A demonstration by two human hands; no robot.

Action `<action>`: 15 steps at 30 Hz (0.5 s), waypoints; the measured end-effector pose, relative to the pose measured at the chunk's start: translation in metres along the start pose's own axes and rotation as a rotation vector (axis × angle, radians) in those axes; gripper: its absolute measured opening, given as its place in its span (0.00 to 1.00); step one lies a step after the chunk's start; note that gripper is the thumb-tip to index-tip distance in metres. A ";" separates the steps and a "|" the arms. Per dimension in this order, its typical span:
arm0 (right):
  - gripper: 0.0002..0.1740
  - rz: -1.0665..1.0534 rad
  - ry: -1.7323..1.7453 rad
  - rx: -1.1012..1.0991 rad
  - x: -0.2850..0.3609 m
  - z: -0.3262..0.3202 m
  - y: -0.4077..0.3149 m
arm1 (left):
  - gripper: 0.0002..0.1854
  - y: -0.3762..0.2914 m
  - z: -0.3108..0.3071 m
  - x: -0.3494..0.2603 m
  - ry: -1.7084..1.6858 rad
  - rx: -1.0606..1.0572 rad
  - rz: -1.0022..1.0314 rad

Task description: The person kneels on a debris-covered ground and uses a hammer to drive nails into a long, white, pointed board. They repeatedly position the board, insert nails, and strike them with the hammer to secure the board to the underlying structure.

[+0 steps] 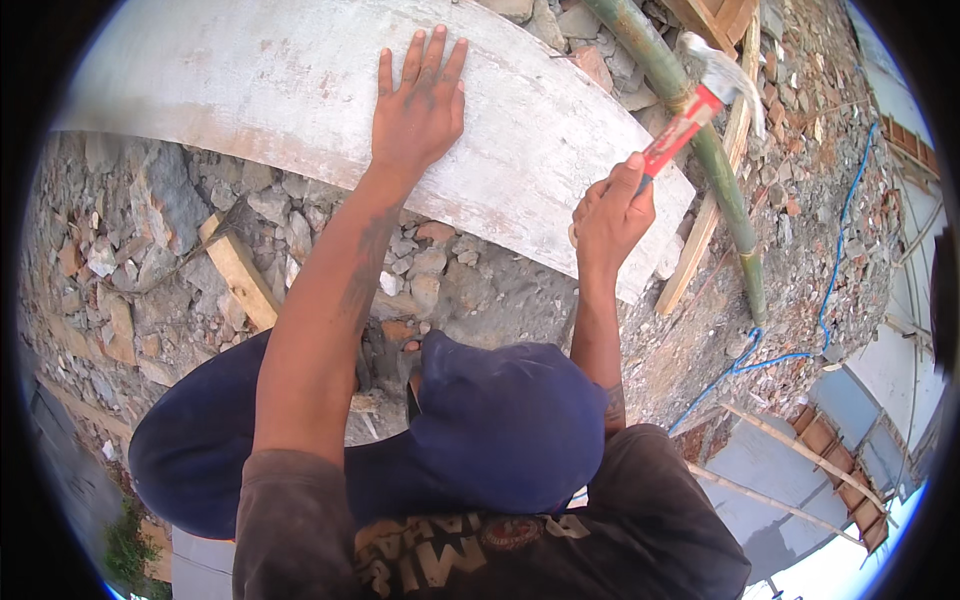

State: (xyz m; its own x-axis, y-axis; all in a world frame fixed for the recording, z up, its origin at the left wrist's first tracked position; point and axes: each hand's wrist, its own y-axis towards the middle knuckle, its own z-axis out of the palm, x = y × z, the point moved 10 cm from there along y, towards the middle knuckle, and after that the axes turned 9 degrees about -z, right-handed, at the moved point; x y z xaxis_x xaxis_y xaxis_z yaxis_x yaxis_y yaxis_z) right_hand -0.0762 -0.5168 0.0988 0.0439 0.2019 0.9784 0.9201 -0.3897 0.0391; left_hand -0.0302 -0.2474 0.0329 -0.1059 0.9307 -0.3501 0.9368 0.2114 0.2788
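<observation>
A long whitish board (pixel 300 90), worn and stained, lies across the rubble before me. My left hand (pixel 421 112) rests flat on it, palm down, fingers spread, holding nothing. Near the board's right end, my right hand (pixel 615 214) is closed round the grip of a claw hammer (pixel 682 131) with a red handle. The hammer's metal head points up and away, over a green bamboo pole (pixel 716 161), raised off the board as far as I can tell. My knees, in dark blue trousers, are bent below the board.
Broken brick and stone (pixel 157 255) surround the board. A short wooden block (pixel 240 274) lies left of my forearm. Beside the bamboo, a wooden batten (pixel 701 247) slants past the board's right end. A blue cord (pixel 840 247) runs over the ground at right.
</observation>
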 end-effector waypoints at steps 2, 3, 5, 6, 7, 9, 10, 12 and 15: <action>0.30 -0.140 0.157 -0.111 0.019 -0.011 0.000 | 0.31 -0.001 0.000 -0.001 0.013 0.001 0.001; 0.29 -0.234 0.238 -0.206 0.028 -0.019 -0.001 | 0.31 -0.001 0.000 -0.001 0.012 -0.008 0.003; 0.28 -0.025 0.238 -0.100 0.001 -0.001 -0.002 | 0.31 0.001 0.002 -0.001 0.012 0.013 0.005; 0.28 -0.190 -0.298 0.081 0.010 0.015 0.000 | 0.31 0.003 0.002 0.000 0.017 0.014 0.003; 0.26 -0.105 -0.617 0.380 -0.004 0.038 -0.001 | 0.31 0.004 0.000 0.000 0.022 0.002 0.004; 0.26 -0.040 -0.556 0.323 -0.003 0.034 0.004 | 0.31 0.005 0.007 0.001 0.083 0.067 0.003; 0.28 0.025 -0.348 0.199 0.001 0.028 0.006 | 0.31 0.005 -0.002 0.000 0.020 -0.006 0.009; 0.29 -0.082 0.009 -0.053 0.037 0.004 0.005 | 0.31 0.002 -0.002 0.000 0.017 0.007 0.001; 0.30 -0.288 0.349 -0.355 0.050 -0.018 -0.007 | 0.31 0.001 0.004 0.000 0.062 0.048 -0.012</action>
State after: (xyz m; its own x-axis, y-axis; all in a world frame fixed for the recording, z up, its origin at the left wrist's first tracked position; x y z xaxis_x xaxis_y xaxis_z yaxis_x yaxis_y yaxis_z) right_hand -0.0881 -0.5205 0.1507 -0.3761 0.0596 0.9247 0.6861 -0.6528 0.3211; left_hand -0.0282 -0.2485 0.0299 -0.1366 0.9452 -0.2966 0.9499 0.2099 0.2316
